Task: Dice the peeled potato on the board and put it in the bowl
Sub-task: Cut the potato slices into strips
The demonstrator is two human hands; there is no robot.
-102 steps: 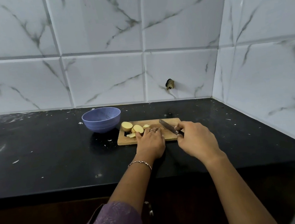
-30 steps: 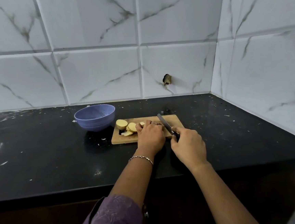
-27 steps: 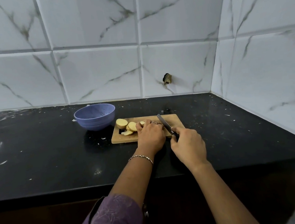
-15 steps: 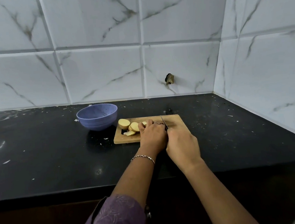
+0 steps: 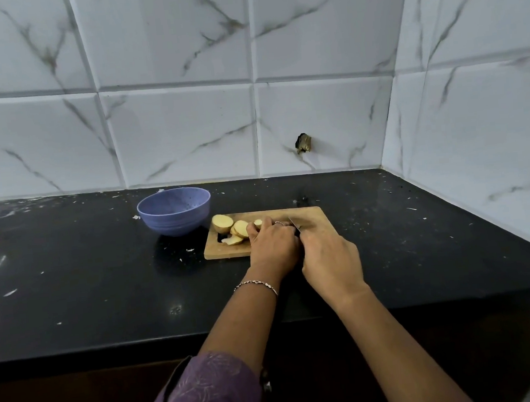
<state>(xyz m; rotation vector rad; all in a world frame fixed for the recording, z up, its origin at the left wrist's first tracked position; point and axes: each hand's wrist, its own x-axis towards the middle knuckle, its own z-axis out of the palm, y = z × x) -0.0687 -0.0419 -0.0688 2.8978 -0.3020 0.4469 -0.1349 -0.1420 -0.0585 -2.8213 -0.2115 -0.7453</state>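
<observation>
The black desk [image 5: 72, 281] holds a wooden board [image 5: 319, 218]. A blue bowl [image 5: 175, 213] stands just left of it. The left hand [image 5: 272, 243] rests on the board, its grip curled over a piece of potato [image 5: 240, 228]. More slices lie at the board's left end. The right hand [image 5: 331, 259] has its grip tight around a knife [image 5: 294, 223].
</observation>
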